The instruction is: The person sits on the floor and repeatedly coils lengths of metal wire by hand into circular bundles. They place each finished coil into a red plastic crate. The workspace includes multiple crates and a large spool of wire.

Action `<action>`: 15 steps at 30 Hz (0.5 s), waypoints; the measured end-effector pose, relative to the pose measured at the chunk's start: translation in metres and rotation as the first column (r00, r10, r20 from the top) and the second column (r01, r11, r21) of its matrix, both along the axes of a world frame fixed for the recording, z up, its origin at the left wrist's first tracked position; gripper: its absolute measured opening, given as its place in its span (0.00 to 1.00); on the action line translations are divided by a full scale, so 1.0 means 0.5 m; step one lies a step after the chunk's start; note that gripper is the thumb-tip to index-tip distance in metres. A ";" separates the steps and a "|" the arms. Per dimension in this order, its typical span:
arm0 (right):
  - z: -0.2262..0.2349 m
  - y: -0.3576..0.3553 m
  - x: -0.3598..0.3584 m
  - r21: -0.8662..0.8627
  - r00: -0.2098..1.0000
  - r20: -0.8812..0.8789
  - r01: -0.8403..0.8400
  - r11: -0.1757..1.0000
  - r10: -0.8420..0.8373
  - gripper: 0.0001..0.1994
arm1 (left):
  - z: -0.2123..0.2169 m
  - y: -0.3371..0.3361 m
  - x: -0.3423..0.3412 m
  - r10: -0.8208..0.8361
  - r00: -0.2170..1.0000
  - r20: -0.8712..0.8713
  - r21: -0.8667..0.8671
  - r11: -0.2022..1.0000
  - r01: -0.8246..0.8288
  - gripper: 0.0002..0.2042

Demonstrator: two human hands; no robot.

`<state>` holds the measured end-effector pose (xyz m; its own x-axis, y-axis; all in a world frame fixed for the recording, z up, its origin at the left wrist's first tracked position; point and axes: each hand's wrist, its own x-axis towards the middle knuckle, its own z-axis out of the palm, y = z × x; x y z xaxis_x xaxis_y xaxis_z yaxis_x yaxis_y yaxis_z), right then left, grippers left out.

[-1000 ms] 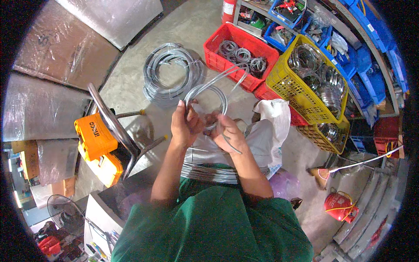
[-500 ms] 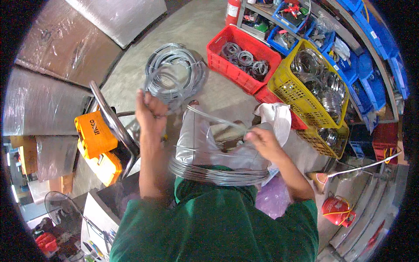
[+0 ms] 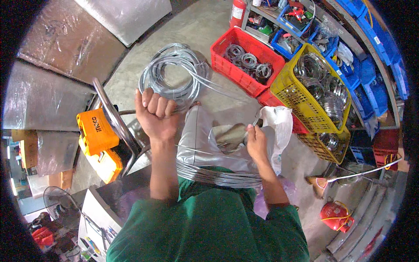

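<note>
My left hand (image 3: 156, 109) is closed in a fist at the near edge of a loop of grey wire (image 3: 146, 72), gripping it. Strands from this loop sweep right and blur. Behind it, a larger coil of wire (image 3: 201, 70) lies on the floor, partly covered by the held loop. Thumb and fingers of my right hand (image 3: 256, 142) pinch a thin grey length of wire, mostly hidden by the fingers, near a white sack (image 3: 283, 126). A bundle of wire (image 3: 218, 177) lies across my lap, against the green shirt. Silvery grey fabric (image 3: 194, 133) covers my legs.
A red crate (image 3: 218, 54) with small wire coils and a yellow crate (image 3: 283, 98) with shiny coils stand ahead right, beside shelves of blue bins (image 3: 290, 48). Orange cases (image 3: 98, 131) and a bent metal tube (image 3: 109, 107) are at left. A red gas cylinder (image 3: 336, 216) stands right.
My left hand has turned and moved slightly right, and the held loop has swung open with strands trailing right. My right hand has moved slightly nearer the white sack.
</note>
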<state>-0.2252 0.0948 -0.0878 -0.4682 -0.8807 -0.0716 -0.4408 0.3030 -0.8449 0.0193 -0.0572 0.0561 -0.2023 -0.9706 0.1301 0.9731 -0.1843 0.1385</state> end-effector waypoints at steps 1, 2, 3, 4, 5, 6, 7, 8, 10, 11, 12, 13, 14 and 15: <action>0.015 -0.020 0.023 -0.046 0.953 0.293 0.095 0.994 -0.078 0.16 | 0.000 0.009 -0.014 0.018 1.000 -0.018 0.060 0.998 -0.017 0.19; 0.033 -0.042 0.043 -0.060 0.817 0.562 0.199 0.978 -0.131 0.16 | -0.001 0.017 -0.029 -0.002 1.000 -0.014 0.092 0.996 0.003 0.19; 0.050 -0.065 0.066 0.009 0.596 0.775 0.325 0.946 -0.212 0.16 | -0.004 0.026 -0.043 -0.033 0.999 -0.016 0.105 0.994 0.034 0.19; 0.066 -0.087 0.090 -0.047 0.415 0.897 0.437 0.898 -0.155 0.14 | -0.008 0.035 -0.056 -0.064 0.998 -0.019 0.117 0.991 0.066 0.18; 0.083 -0.109 0.111 -0.022 0.272 0.952 0.510 0.860 -0.138 0.14 | -0.013 0.045 -0.068 -0.098 0.994 -0.055 0.144 0.984 0.105 0.18; 0.098 -0.125 0.127 0.009 0.127 0.987 0.578 0.816 -0.100 0.14 | -0.017 0.053 -0.076 -0.125 0.991 -0.056 0.146 0.980 0.132 0.19; 0.111 -0.133 0.135 0.040 0.051 0.995 0.572 0.819 -0.085 0.13 | -0.021 0.060 -0.082 -0.162 0.984 -0.073 0.144 0.975 0.171 0.20; 0.122 -0.138 0.141 0.069 -0.023 0.997 0.562 0.824 -0.068 0.13 | -0.025 0.065 -0.086 -0.204 0.974 -0.100 0.135 0.967 0.216 0.21; 0.135 -0.139 0.147 0.061 -0.158 0.987 0.496 0.866 0.020 0.12 | -0.031 0.070 -0.085 -0.216 0.976 -0.003 0.136 0.967 0.214 0.22; 0.138 -0.134 0.149 0.018 -0.221 0.971 0.444 0.896 0.090 0.12 | -0.034 0.071 -0.084 -0.225 0.974 0.023 0.122 0.968 0.220 0.22; 0.139 -0.128 0.151 0.020 -0.276 0.956 0.405 0.914 0.101 0.11 | -0.037 0.071 -0.083 -0.234 0.972 0.032 0.121 0.966 0.228 0.22; 0.138 -0.121 0.153 0.021 -0.367 0.924 0.318 0.948 0.103 0.11 | -0.040 0.072 -0.083 -0.223 0.972 0.072 0.131 0.968 0.212 0.22; 0.136 -0.115 0.159 -0.092 -0.419 0.889 0.230 0.969 0.184 0.11 | -0.044 0.073 -0.086 -0.215 0.968 0.126 0.145 0.970 0.197 0.22; 0.132 -0.112 0.166 -0.131 -0.464 0.863 0.170 0.977 0.197 0.12 | -0.048 0.076 -0.090 -0.208 0.962 0.178 0.158 0.971 0.181 0.22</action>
